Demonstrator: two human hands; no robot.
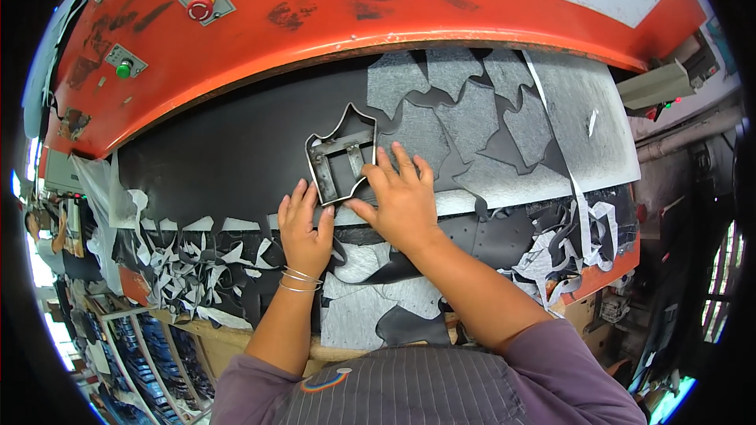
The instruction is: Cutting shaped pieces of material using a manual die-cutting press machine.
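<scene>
A steel cutting die (pixel 346 142), an outline of metal strip with flat crossbars inside, rests on a black sheet of material (pixel 228 130). My left hand (pixel 305 228) holds its near-left corner, with the fingertips on one side and the thumb on the other. At the die's right edge, the index finger of my right hand (pixel 405 201) hooks over the metal. My right thumb sits by the near edge, and the other fingers stretch out over the sheet. Grey-backed cut pieces (pixel 471 118) lie right of the die, with black gaps between them.
A red machine beam (pixel 331 16) spans the far side, bearing a red push button (pixel 201 8) and a green one (pixel 124 69). Scrap strips heap up at the near left (pixel 189 271) and near right (pixel 543 264). Grey-backed offcuts (pixel 354 319) lie before me.
</scene>
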